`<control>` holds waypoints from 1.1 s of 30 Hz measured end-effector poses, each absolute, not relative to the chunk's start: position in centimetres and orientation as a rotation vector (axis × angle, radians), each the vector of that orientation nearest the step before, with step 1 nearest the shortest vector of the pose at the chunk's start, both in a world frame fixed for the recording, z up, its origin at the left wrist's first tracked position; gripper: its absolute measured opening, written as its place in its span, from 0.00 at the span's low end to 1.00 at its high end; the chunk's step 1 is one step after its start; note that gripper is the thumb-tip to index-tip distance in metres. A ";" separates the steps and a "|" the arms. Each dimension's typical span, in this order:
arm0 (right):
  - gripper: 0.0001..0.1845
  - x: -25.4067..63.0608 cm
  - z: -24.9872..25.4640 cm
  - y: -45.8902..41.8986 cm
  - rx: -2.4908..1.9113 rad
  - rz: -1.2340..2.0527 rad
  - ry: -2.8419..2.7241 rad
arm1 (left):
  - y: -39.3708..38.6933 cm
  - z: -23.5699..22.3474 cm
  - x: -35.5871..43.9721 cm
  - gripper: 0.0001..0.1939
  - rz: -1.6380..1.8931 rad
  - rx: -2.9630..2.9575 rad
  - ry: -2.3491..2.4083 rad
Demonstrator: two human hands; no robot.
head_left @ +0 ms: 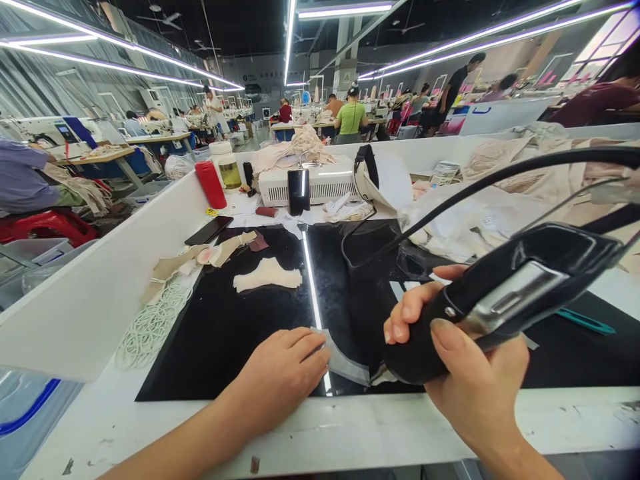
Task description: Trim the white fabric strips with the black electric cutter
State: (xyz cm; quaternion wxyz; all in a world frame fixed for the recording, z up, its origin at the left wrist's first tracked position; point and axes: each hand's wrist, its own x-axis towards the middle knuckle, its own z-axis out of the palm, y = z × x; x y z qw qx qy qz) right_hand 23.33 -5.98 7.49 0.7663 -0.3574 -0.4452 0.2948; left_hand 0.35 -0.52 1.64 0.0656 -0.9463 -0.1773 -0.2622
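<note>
My left hand [287, 370] lies palm down on a black mat [210, 347], its fingers flat, the fingertips on the upper end of a curved, grey translucent strip [347, 363]. My right hand [475, 373] is wrapped round a black corded hand tool [493, 300] with a silver metal part along its body. The tool's rounded nose points down and left, close to the strip's lower right end. Whether it touches the strip I cannot tell. Farther up the mat lies a cream fabric piece [267, 275] with a dark edge beneath it.
Pale cord [155, 327] is heaped at the left, beside beige scraps [173, 267] and a dark phone [209, 230]. The tool's thick black cable [480, 180] arches across the right. A teal tool [585, 321] lies beyond my right hand. Behind stand a white machine [320, 183] and plastic bags [450, 220].
</note>
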 end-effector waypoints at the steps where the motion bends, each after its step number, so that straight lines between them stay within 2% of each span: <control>1: 0.24 23.3 7.4 -6.0 -0.781 0.641 -0.967 | -0.5 1.7 0.4 0.13 -0.786 -2.856 -0.537; 18: 0.25 23.5 7.2 -6.0 -0.822 0.609 -0.971 | -1.3 1.1 3.8 0.08 -0.794 -2.980 -0.568; 27: 0.24 23.3 7.5 -6.0 -0.818 0.610 -0.946 | -1.4 0.6 3.5 0.14 -0.861 -2.973 -0.499; 33: 0.26 23.2 7.9 -6.0 -0.823 0.608 -0.927 | -1.5 0.1 3.4 0.12 -0.711 -2.928 -0.439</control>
